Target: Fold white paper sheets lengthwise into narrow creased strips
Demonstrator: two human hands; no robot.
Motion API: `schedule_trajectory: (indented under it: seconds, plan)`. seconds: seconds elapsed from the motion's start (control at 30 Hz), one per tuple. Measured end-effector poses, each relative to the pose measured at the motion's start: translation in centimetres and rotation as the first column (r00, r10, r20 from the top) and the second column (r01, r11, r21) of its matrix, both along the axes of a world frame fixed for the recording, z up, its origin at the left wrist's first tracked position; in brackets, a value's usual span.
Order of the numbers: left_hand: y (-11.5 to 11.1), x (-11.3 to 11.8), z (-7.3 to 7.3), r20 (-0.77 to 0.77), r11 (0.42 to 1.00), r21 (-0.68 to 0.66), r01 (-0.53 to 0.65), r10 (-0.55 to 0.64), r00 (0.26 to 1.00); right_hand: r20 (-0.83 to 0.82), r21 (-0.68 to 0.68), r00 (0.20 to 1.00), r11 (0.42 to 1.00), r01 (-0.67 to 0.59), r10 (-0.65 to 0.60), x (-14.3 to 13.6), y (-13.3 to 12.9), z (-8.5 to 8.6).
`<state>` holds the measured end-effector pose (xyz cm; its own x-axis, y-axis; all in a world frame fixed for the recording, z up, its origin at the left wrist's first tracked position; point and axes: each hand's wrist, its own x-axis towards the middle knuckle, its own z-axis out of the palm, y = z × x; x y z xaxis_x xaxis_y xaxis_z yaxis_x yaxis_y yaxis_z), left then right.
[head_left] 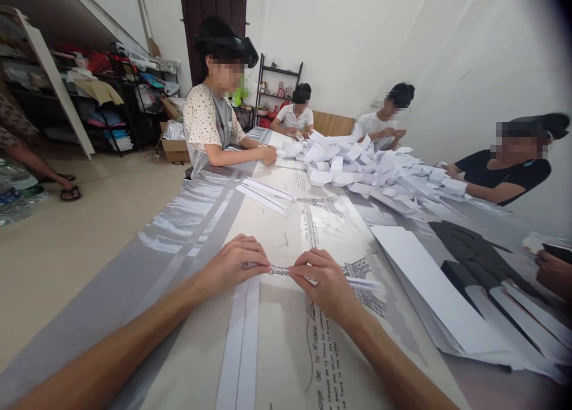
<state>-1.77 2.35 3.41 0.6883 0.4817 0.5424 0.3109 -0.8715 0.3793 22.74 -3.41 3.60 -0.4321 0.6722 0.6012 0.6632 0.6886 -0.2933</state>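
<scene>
A narrow folded white paper strip point(364, 283) runs between my hands, just above the table. My left hand point(239, 264) pinches it near one end, fingers closed. My right hand point(326, 282) grips it a short way along, and the strip's other end sticks out to the right behind the fingers. Under my left hand, long flat paper strips point(236, 350) lie side by side on the printed table cover point(201, 338). More loose strips point(266, 195) rest farther forward on the cover.
A large heap of folded white paper pieces point(357, 168) covers the table's far right. White paper sheets point(429, 285) lie stacked to my right, beside a dark bag-like object point(473, 255). Several people sit or stand around the table; one person point(218, 118) works at the left edge.
</scene>
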Motion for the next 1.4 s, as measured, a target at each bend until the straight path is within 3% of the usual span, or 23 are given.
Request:
schedule_trajectory:
  seconds: [0.27, 0.43, 0.53, 0.63, 0.73, 0.87, 1.03, 1.23, 1.3, 1.4]
  plan:
    - [1.1, -0.6, -0.6, 0.037, 0.99, -0.13, -0.052, 0.058, 0.998, -0.009, -0.13, 0.999, 0.991, 0.033, -0.034, 1.7, 0.4, 0.5]
    - [2.2, -1.9, -0.8, -0.04, 0.963, -0.253, -0.089, 0.081, 0.996, -0.034, -0.187, 0.996, 0.979, 0.075, -0.083, 4.0, 1.1, 0.4]
    - [2.0, -2.3, -0.2, -0.084, 0.955, -0.274, -0.117, 0.098, 0.992, -0.057, -0.179, 0.995, 0.981, 0.075, -0.086, 4.6, 1.2, 0.5]
    - [0.9, -1.8, 0.8, -0.017, 0.954, -0.269, -0.134, 0.134, 0.991, -0.067, -0.138, 0.996, 0.989, 0.053, -0.062, 4.1, 0.9, 0.8]
    - [-0.3, -0.8, 1.4, -0.005, 0.966, -0.257, -0.024, 0.023, 1.0, -0.077, -0.094, 0.997, 0.995, -0.014, 0.006, 2.7, 0.2, 1.1]
    - [-0.6, 0.0, 0.8, -0.047, 0.97, -0.23, 0.082, -0.096, 0.994, -0.097, -0.081, 0.992, 0.993, -0.088, 0.081, 1.1, -0.3, 1.0]
    - [0.8, -1.4, 0.4, -0.005, 0.901, -0.425, 0.09, -0.102, 0.995, -0.043, -0.273, 0.999, 0.962, -0.015, 0.003, 2.5, 0.3, 1.0]
    - [2.4, -4.6, 2.3, 0.005, 0.8, -0.598, -0.038, 0.051, 0.999, -0.056, -0.51, 0.99, 0.856, 0.082, -0.128, 7.3, 1.0, 2.8]
    - [2.7, -5.4, 2.8, 0.033, 0.771, -0.636, -0.032, 0.068, 0.997, -0.089, -0.56, 0.986, 0.826, 0.066, -0.139, 8.4, 1.3, 3.3]
    - [2.9, -6.0, 3.0, 0.079, 0.724, -0.689, 0.015, 0.055, 0.995, -0.135, -0.553, 0.978, 0.831, 0.06, -0.16, 9.2, 1.5, 3.5]
